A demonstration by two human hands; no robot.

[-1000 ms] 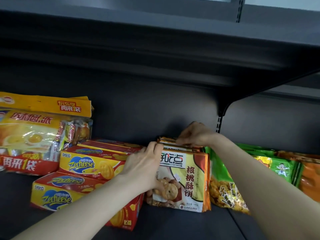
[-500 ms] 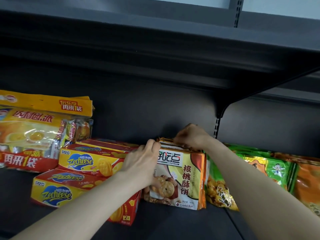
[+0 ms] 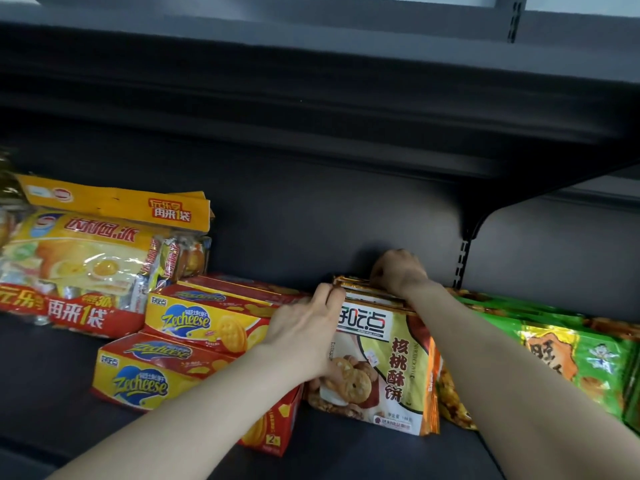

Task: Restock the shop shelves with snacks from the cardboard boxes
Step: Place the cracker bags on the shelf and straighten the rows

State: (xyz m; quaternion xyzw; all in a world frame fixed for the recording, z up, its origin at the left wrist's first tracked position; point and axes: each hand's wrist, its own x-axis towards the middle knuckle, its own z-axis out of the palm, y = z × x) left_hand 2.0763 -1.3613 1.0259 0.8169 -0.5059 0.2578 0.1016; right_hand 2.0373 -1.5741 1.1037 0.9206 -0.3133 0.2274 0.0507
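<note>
Dark grey upper shelf overhangs the whole bay. Lower shelf carries all stock.

Far left: big yellow egg-pie bags, standing upright in a stack against the back panel.

Left of centre: Zecheese boxes, yellow and red, several lying flat, one nearer and the rest behind it.

Right: green snack bags, leaning in a row, partly behind the right forearm.

Centre: walnut cookie bags, upright in a front-to-back row between the boxes and the green bags, touching both.

Left hand grips the front bag's top left corner, fingers curled over its upper edge. Right hand is farther back, fingers curled down onto the tops of the rear bags. The hands are apart, one at each end of the row.

Shelf bracket on the back panel, just right of the right hand.
</note>
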